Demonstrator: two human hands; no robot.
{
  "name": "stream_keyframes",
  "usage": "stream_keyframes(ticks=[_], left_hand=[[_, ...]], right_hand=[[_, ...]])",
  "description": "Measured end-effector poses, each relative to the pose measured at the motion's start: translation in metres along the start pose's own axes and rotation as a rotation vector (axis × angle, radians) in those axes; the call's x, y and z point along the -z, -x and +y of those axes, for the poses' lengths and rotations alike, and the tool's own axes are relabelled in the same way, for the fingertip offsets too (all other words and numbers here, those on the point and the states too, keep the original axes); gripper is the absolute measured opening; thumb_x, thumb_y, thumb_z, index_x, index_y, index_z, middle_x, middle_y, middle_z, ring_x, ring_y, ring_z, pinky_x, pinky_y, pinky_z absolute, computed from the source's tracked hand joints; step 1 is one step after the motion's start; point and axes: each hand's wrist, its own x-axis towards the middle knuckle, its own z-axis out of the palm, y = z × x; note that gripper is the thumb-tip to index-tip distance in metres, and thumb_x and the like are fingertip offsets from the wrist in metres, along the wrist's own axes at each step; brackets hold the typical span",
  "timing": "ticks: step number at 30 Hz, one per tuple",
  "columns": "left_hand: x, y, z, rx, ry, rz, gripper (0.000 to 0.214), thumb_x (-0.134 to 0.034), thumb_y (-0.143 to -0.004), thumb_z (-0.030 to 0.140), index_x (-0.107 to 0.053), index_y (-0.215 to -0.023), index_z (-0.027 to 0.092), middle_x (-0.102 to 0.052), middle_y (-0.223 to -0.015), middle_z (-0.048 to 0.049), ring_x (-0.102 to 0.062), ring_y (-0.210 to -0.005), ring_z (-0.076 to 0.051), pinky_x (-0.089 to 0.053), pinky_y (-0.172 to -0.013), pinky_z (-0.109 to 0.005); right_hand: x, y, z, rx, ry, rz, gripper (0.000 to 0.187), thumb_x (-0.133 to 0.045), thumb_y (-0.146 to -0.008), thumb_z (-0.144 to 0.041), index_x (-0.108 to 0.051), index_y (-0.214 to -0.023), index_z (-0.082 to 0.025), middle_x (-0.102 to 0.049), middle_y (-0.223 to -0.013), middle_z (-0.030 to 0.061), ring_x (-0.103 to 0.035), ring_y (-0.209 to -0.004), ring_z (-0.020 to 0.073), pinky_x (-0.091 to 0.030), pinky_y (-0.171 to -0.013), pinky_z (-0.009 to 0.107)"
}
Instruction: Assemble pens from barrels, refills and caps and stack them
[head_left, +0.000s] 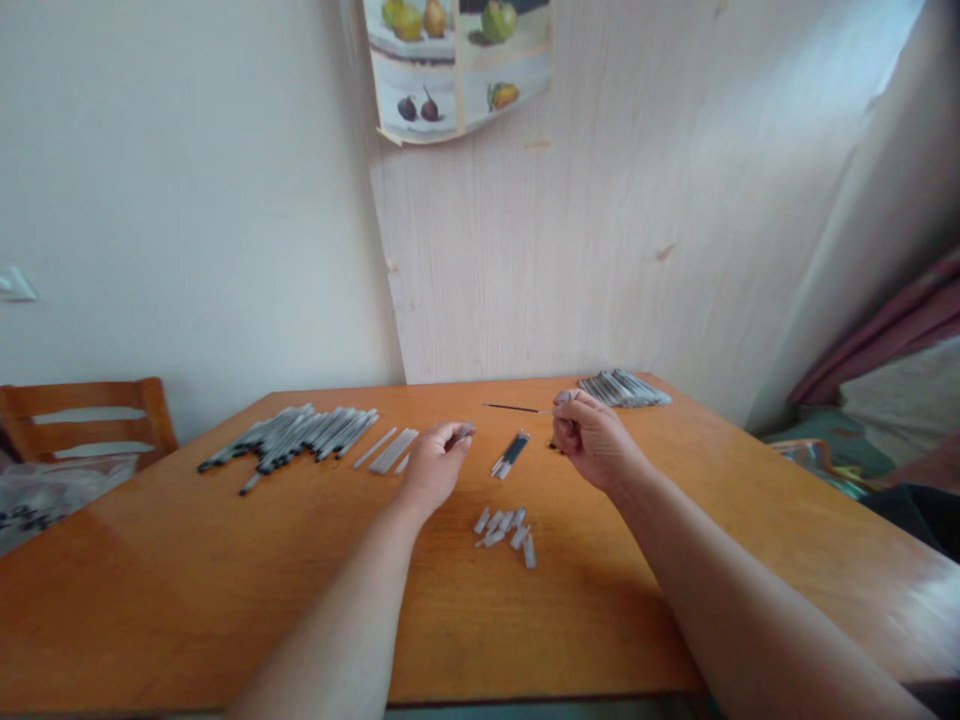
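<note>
My right hand (592,437) pinches a thin pen refill (517,407) by its pale end, and its dark length points left over the table. Lower and to the left, my left hand (441,465) is closed, thumb against fingers; what it grips, if anything, cannot be made out. Between the hands a small bundle of dark-filled refills (511,453) lies on the table. Clear pen barrels (394,452) lie just left of my left hand. Several small clear caps (507,530) are scattered nearer to me. Small dark pieces (553,446) are partly hidden by my right hand.
On the wooden table (300,600), many clear pens with black ends (300,435) are piled at the left. Another stack of pens or refills (622,388) sits at the back right. A chair (82,420) and plastic bag (60,490) stand left; a wall rises behind.
</note>
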Motion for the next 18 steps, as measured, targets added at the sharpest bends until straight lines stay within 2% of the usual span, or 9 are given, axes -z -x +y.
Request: stream_keyframes(ticks=[7, 12, 18], left_hand=[[0.0041, -0.0021, -0.0055, -0.125, -0.227, 0.000, 0.020, -0.057, -0.079, 0.017, -0.073, -0.091, 0.021, -0.070, -0.094, -0.0056, -0.061, -0.093, -0.021, -0.045, -0.090, -0.035], [0.0048, -0.0022, -0.0039, -0.137, -0.273, -0.006, 0.025, -0.054, -0.077, 0.013, -0.073, -0.090, 0.022, -0.069, -0.093, -0.0053, -0.061, -0.093, -0.021, -0.045, -0.089, -0.035], [0.0055, -0.0026, -0.0077, -0.152, -0.294, -0.012, 0.025, -0.054, -0.076, 0.012, -0.073, -0.089, 0.022, -0.069, -0.093, -0.0054, -0.061, -0.092, -0.022, -0.045, -0.089, -0.035]], right_hand=[[0.0018, 0.0012, -0.0028, -0.043, -0.039, -0.099, 0.020, -0.064, -0.064, -0.018, -0.048, -0.076, -0.022, -0.032, -0.047, -0.0098, -0.021, -0.038, 0.0051, -0.013, -0.038, 0.022], [0.0034, 0.0009, -0.0017, -0.076, -0.039, -0.148, 0.020, -0.063, -0.065, -0.017, -0.048, -0.077, -0.022, -0.030, -0.047, -0.0104, -0.021, -0.038, 0.0048, -0.013, -0.038, 0.022], [0.0034, 0.0013, -0.0017, -0.078, -0.021, -0.141, 0.020, -0.063, -0.065, -0.017, -0.049, -0.078, -0.021, -0.030, -0.047, -0.0104, -0.020, -0.039, 0.0048, -0.012, -0.039, 0.021]])
